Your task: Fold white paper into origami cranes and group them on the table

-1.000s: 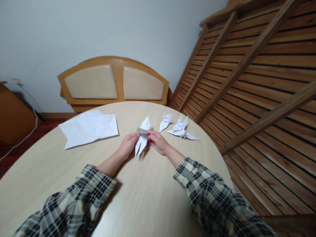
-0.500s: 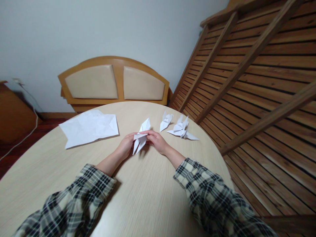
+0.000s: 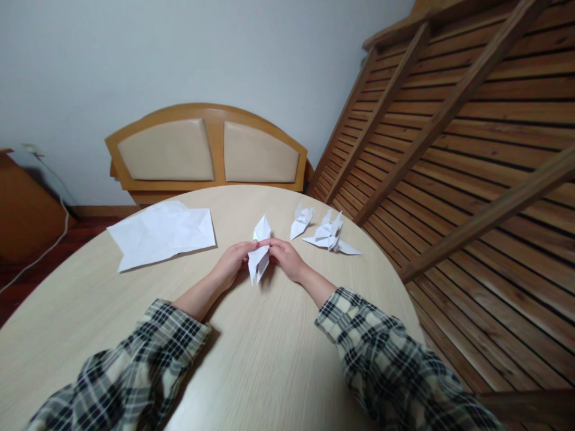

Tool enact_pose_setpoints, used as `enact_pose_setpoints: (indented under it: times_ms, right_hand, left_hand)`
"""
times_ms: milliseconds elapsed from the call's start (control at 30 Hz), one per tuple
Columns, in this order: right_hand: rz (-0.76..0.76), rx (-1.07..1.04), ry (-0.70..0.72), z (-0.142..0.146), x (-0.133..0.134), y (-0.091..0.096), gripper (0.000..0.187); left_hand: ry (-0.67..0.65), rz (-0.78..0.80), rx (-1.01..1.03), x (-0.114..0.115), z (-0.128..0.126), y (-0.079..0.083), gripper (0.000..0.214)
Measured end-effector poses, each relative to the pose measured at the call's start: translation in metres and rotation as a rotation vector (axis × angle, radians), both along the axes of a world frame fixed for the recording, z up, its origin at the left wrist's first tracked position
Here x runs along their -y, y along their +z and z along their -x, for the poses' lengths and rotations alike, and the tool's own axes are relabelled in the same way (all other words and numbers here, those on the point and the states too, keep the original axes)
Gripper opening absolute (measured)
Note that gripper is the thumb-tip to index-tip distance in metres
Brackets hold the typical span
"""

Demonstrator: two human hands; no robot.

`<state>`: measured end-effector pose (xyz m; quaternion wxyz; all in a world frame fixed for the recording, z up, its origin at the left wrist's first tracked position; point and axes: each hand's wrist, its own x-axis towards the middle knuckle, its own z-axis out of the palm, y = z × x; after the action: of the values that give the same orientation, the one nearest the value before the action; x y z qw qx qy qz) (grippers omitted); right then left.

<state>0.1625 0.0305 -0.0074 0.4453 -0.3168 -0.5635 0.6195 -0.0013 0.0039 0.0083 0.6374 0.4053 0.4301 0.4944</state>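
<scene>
A folded white origami paper (image 3: 259, 260) is held over the middle of the round table (image 3: 251, 359). Its upper end is a diamond-shaped point, and its lower end splits into two narrow points. My left hand (image 3: 232, 263) pinches it from the left, thumb on top near its middle. From the right, my right hand (image 3: 287, 258) closes on it at the same height. Some fingers of both hands are hidden behind the paper. To the right of my right hand lie folded paper cranes, one standing alone (image 3: 302, 220) and a cluster (image 3: 331, 232) beside it.
Creased white sheets (image 3: 164, 233) lie flat at the table's left. Behind the table stands a wooden headboard (image 3: 218, 143) with padded panels against the wall. A slatted wooden frame (image 3: 467, 149) leans along the right side. A white cable (image 3: 49, 248) hangs at the far left.
Between my hands, the folded paper has turned slightly more upright. The flap sticking out across its middle now lies down over the lower part. Both hands stay in nearly the same place.
</scene>
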Motion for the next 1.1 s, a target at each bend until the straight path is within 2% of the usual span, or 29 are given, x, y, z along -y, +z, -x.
enact_pose_setpoints:
  times_ms: [167,300,433,533,667,933,1100]
  right_hand:
    - [0.058,-0.07,0.049,-0.002,0.004,0.006,0.02]
    - [0.125,-0.2,0.026,-0.004,0.005,0.01,0.028]
    - [0.21,-0.302,-0.086,-0.002,0.0,0.007,0.025]
    - [0.204,-0.267,-0.115,0.001,-0.002,0.003,0.039]
    - [0.106,-0.149,-0.104,0.004,-0.003,-0.001,0.051]
    - [-0.024,0.082,-0.038,0.004,-0.005,-0.005,0.056]
    - [-0.053,0.172,-0.056,0.003,-0.007,-0.009,0.057]
  left_hand:
    - [-0.081,-0.069,0.006,0.002,0.0,0.0,0.024]
    - [-0.027,-0.097,0.009,-0.001,0.001,-0.007,0.023]
    - [0.022,-0.158,-0.052,-0.001,0.001,-0.013,0.024]
    - [0.021,-0.211,-0.107,0.001,0.0,-0.014,0.024]
    - [0.018,-0.262,-0.16,0.004,-0.004,-0.011,0.021]
    - [0.019,-0.306,-0.219,0.005,-0.004,-0.009,0.021]
    - [-0.003,-0.301,-0.218,0.006,-0.004,-0.009,0.022]
